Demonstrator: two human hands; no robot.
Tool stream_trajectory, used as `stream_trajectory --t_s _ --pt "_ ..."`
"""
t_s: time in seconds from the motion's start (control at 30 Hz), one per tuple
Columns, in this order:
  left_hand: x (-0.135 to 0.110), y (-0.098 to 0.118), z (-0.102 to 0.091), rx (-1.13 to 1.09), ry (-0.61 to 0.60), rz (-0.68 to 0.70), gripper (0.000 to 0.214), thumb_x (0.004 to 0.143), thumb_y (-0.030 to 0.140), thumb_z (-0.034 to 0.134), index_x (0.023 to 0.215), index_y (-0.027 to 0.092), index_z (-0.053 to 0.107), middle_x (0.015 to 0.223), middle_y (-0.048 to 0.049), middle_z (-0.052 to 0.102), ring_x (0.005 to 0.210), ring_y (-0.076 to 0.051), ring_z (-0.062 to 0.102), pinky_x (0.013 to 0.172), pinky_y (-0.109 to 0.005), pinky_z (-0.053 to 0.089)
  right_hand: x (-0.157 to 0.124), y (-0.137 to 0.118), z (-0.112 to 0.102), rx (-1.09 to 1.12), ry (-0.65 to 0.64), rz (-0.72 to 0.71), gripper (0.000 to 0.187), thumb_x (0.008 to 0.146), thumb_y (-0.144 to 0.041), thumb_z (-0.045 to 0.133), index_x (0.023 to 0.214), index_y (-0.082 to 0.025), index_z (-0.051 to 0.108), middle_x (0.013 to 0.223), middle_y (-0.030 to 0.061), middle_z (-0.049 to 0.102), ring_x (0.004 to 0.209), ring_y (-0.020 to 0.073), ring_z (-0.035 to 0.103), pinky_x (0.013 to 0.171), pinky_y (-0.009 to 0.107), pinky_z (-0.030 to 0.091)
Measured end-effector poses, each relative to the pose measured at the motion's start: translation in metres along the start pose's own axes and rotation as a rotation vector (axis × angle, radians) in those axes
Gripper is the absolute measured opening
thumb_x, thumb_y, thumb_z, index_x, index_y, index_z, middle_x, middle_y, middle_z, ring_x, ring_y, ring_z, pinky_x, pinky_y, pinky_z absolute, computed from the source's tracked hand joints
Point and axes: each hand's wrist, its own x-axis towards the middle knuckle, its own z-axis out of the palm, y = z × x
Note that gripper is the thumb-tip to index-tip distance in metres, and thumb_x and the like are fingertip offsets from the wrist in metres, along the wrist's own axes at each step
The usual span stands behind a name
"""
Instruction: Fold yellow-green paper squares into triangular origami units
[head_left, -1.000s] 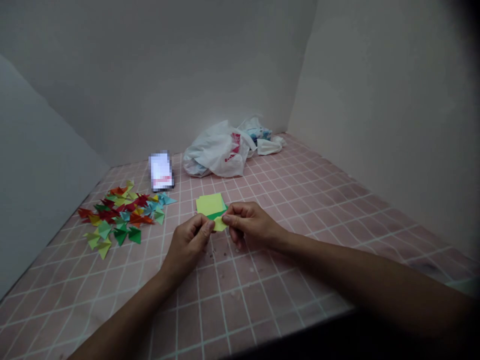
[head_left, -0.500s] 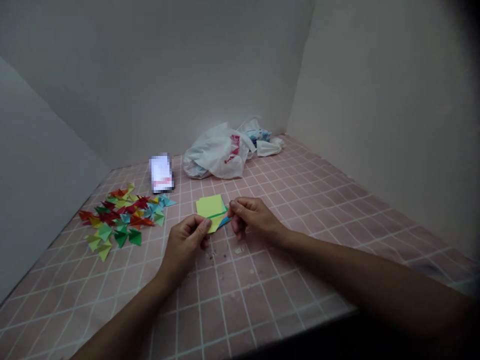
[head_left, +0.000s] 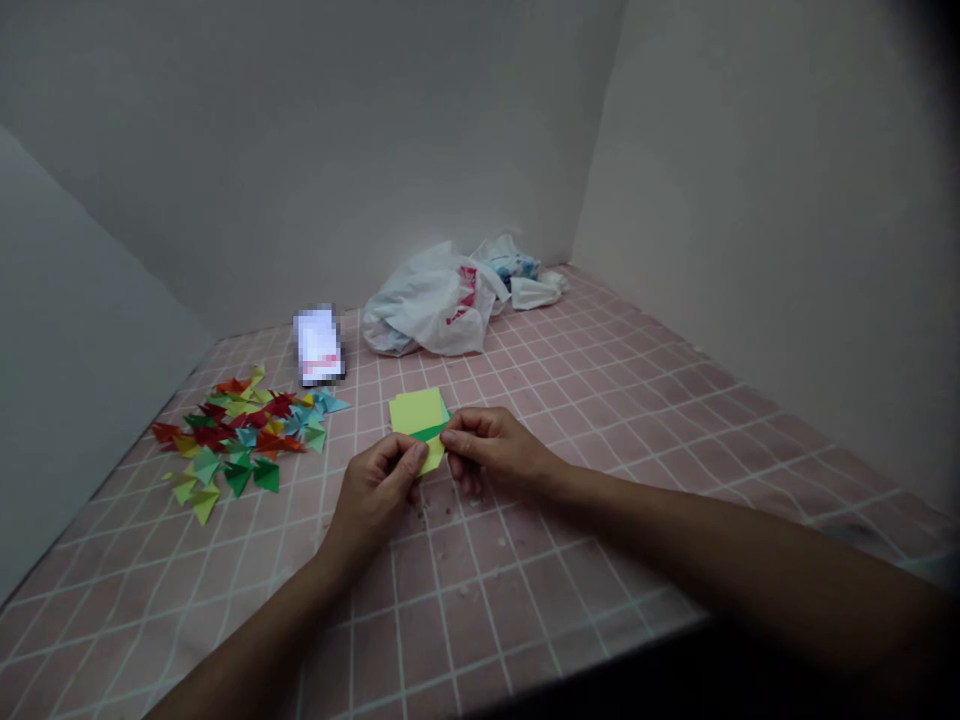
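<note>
A small yellow piece of paper (head_left: 433, 459) is pinched between my two hands, low over the table. My left hand (head_left: 381, 475) grips its left side, thumb on top. At its right side, the thumb and fingers of my right hand (head_left: 487, 450) close on the edge. Just behind lies a stack of square coloured papers (head_left: 417, 408), yellow on top, with green showing at its near and right edges. To the left spreads a pile of folded paper pieces (head_left: 247, 430) in red, orange, yellow, green and blue.
A phone (head_left: 319, 345) with a lit, blurred screen stands behind the folded pieces. White plastic bags (head_left: 435, 300) lie against the back wall. Pink checked cloth (head_left: 600, 380) covers the table, and walls rise at the left, back and right.
My right hand has moved slightly left and down onto the yellow paper's edge. The paper has come a little nearer, showing more green on the stack. The view has shifted slightly.
</note>
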Motion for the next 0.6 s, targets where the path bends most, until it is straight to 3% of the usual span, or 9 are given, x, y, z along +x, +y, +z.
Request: stream_trajectory --t_s 0.33,0.6 --pt "-0.0017 -0.0021 0.0043 -0.028 -0.035 -0.004 0.033 0.086 0.047 0.061 0.071 0.019 0.054 0.051 0.0053 0.051 0.046 -0.01 0.045 0.047 -0.022 0.035 -0.0066 -0.0043 0.0056 -0.101 0.059 -0.051 0.024 0.087 -0.036 0.063 0.074 -0.017 0.058 0.056 -0.0039 0.06 0.041 0.0072 0.054 0.04 0.018 0.042" --pt "-0.0029 -0.0034 0.0034 0.094 0.009 0.036 0.038 0.091 0.051 0.052 0.067 0.022 0.046 0.048 0.0068 0.044 0.043 -0.01 0.038 0.044 -0.023 0.03 -0.0095 -0.0037 0.0093 0.019 0.102 -0.061 0.024 0.087 -0.035 0.063 0.073 -0.017 0.055 0.056 -0.0036 0.061 0.041 0.0072 0.054 0.039 0.018 0.041"
